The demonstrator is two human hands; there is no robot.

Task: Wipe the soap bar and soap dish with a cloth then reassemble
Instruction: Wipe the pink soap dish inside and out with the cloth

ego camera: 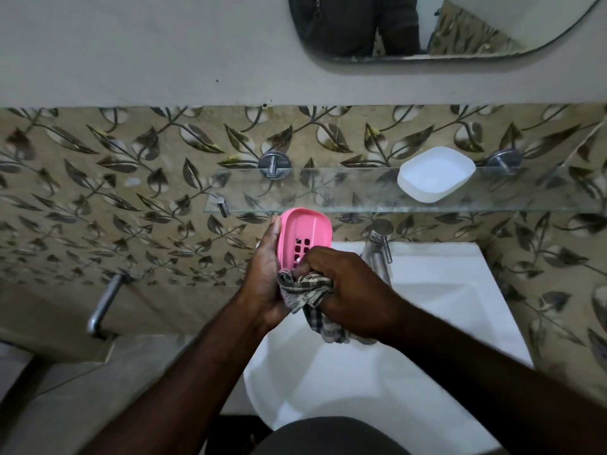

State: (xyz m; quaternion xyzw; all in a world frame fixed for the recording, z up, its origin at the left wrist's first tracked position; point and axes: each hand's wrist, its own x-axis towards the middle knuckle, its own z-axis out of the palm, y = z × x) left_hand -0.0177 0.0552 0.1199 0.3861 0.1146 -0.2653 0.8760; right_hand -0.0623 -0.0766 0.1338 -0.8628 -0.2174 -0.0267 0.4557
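My left hand (264, 277) grips a pink slotted soap dish tray (303, 229) by its left edge, holding it upright over the sink. A bunched checked cloth (310, 298) is gripped in my right hand (341, 290) and pressed against the tray's lower end, with its tail hanging below. The white soap dish base (435, 174) sits on the glass shelf (328, 201) to the upper right. I see no soap bar in view.
A white basin (410, 339) lies under my hands, its metal tap (377, 251) just right of the tray. A second tap (105, 300) juts from the leaf-patterned tiled wall at the left. A mirror (427, 24) hangs above.
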